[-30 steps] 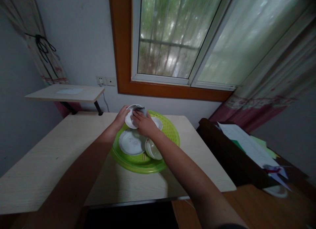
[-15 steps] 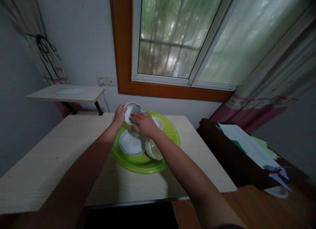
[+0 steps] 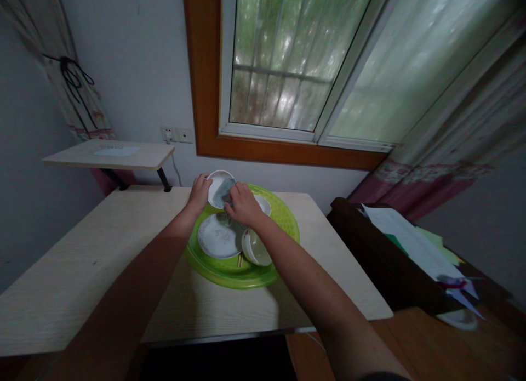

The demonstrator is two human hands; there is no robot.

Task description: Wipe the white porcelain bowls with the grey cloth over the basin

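Observation:
My left hand point(image 3: 200, 192) grips the left rim of a white bowl point(image 3: 216, 181), which is tilted so that its inside faces me. In my right hand point(image 3: 243, 204) is a grey-green cloth point(image 3: 224, 193), bunched under closed fingers and lying against the bowl's inside. Below the hands, a white plate point(image 3: 219, 237) with a faint floral pattern rests in a round green basin-like tray point(image 3: 242, 282). White bowls point(image 3: 257, 248) lie on their side right of the plate. Another white dish point(image 3: 263, 204) is partly hidden behind my right hand. Chopstick tips point(image 3: 240, 260) show beside the plate.
The tray stands on a pale wooden table point(image 3: 102, 271). A small raised shelf point(image 3: 110, 156) with a paper on it is at the back left. A dark brown piece of furniture point(image 3: 365, 255) with papers point(image 3: 411, 238) stands right of the table. The window point(image 3: 283, 68) is behind.
My right hand has drawn its fingers in around the cloth and shifted slightly right, uncovering more of the cloth and bowl. My left hand and the bowl have barely moved.

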